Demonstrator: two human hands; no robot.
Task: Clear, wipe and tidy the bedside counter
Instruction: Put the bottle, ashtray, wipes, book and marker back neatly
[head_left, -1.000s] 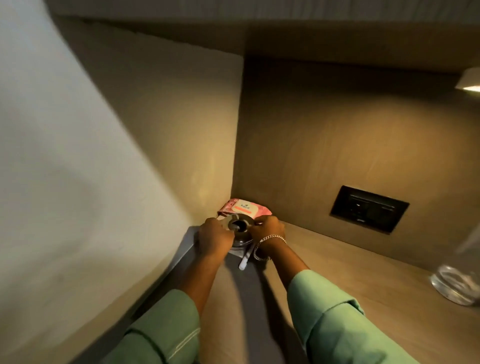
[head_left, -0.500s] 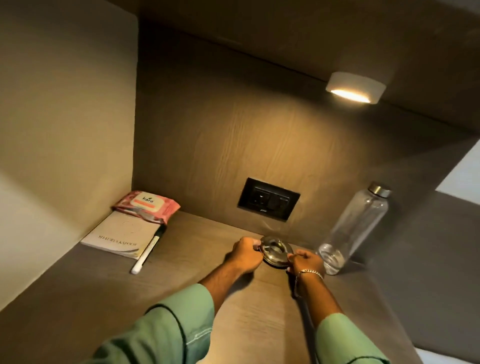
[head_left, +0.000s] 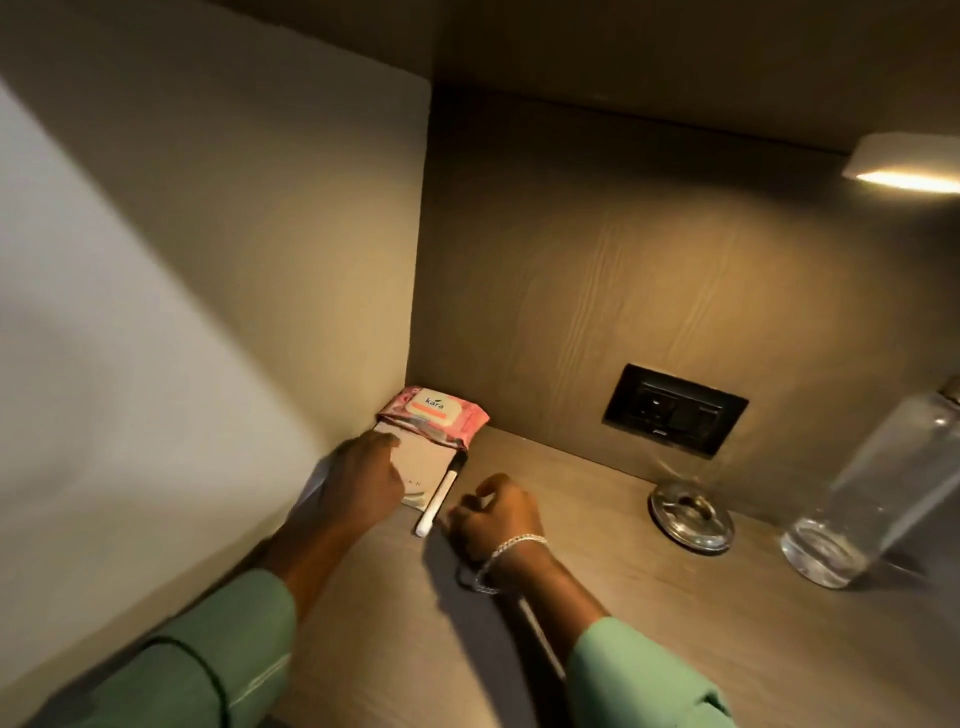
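Note:
In the far left corner of the wooden counter (head_left: 613, 613) lies a pale book (head_left: 423, 460), with a pink wipes pack (head_left: 434, 415) on its far end. A white pen with a black cap (head_left: 439, 493) lies along the book's right edge. My left hand (head_left: 363, 483) rests palm down on the book's left part, fingers spread. My right hand (head_left: 496, 514), with a silver bracelet at the wrist, sits on the counter just right of the pen's near end, fingers curled and holding nothing. A round metal ashtray (head_left: 691, 519) stands at the back right.
A clear bottle (head_left: 878, 493) with a little water stands right of the ashtray. A black socket plate (head_left: 675, 408) is set in the back wall, and a small lamp (head_left: 909, 163) glows under the shelf above. A side wall closes off the left.
Both hands have let go of the ashtray, which now sits by the bottle. They have moved left to the book and pen in the corner, and my view has swung left.

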